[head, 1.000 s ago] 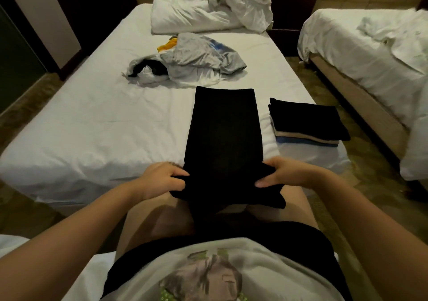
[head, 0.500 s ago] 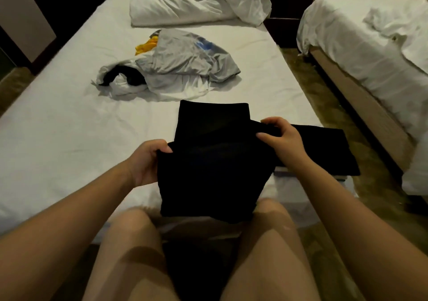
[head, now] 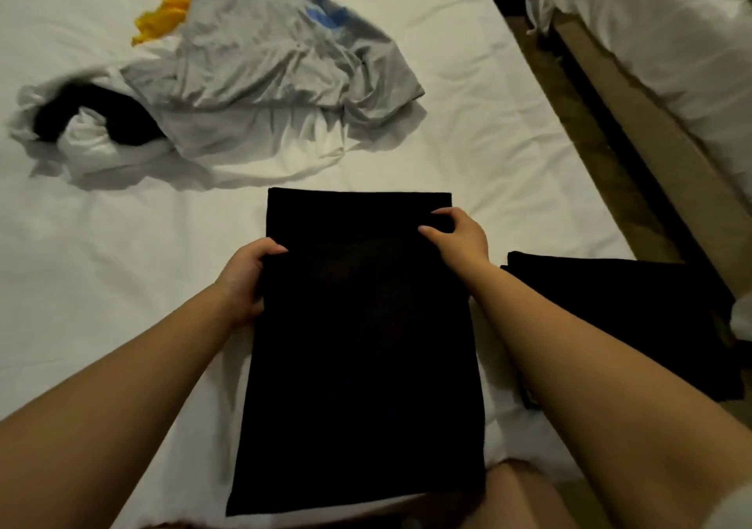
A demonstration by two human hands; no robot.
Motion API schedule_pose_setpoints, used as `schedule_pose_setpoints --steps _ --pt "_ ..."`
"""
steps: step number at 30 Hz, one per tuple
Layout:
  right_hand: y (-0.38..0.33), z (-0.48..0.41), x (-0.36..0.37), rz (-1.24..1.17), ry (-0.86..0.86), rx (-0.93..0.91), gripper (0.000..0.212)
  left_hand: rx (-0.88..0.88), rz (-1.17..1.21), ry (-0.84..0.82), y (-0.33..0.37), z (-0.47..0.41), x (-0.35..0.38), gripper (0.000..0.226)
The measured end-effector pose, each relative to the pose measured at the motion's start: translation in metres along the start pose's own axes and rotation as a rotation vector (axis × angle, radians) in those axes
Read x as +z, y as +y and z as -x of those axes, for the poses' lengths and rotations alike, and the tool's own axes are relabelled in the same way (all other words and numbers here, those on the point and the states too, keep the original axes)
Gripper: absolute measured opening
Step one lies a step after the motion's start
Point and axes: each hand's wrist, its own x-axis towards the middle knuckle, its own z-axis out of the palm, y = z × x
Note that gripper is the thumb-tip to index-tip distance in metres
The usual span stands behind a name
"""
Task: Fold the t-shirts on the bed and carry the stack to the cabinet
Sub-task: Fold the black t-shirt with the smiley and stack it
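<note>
Black t-shirt, folded to a long strip, flat on the bed in the middle of the frame, lower end near the bottom edge. Probably light, soft and limp; likely to sag and lose its fold if lifted by one corner, so best taken at both side edges together. Left hand at the left edge, fingers curled round the cloth. Right hand near the upper right corner, fingers pinching the edge. Folded stack at right, just beside; unfolded heap upper left, well apart.
</note>
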Motion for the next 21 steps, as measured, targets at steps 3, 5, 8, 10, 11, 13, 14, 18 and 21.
schedule_pose_setpoints --steps 3,5,8,10,11,13,14,18,21 --pt "0.011 -0.002 0.008 -0.033 0.061 0.007 0.031 0.021 0.019 -0.086 -0.007 -0.004 -0.005 0.032" --pt "0.010 -0.002 0.008 -0.069 0.065 0.011 0.030 0.025 -0.044 -0.146 -0.017 0.005 -0.005 0.032" --pt "0.006 -0.001 0.003 -0.110 0.038 0.038 0.034 0.073 -0.070 -0.110 -0.032 0.013 -0.005 0.052" --pt "0.001 0.004 -0.001 -0.157 -0.046 0.091 0.034 0.110 -0.004 -0.144 -0.034 0.018 -0.005 0.057" --pt "-0.002 0.008 -0.003 -0.182 -0.087 0.109 0.029 0.115 0.027 -0.201 -0.033 0.023 -0.003 0.057" --pt "-0.008 0.013 -0.008 -0.238 -0.067 0.078 0.016 0.089 0.125 -0.332 -0.025 0.029 0.001 0.056" --pt "-0.012 0.015 -0.011 -0.283 -0.021 0.038 0.013 0.057 0.177 -0.421 -0.021 0.029 0.002 0.055" --pt "-0.013 0.005 -0.010 -0.322 0.041 0.041 0.027 -0.004 0.336 -0.408 -0.017 0.009 -0.007 0.051" --pt "0.000 0.002 0.000 -0.183 -0.035 0.184 0.059 0.036 0.304 -0.257 -0.022 0.002 -0.009 0.048"
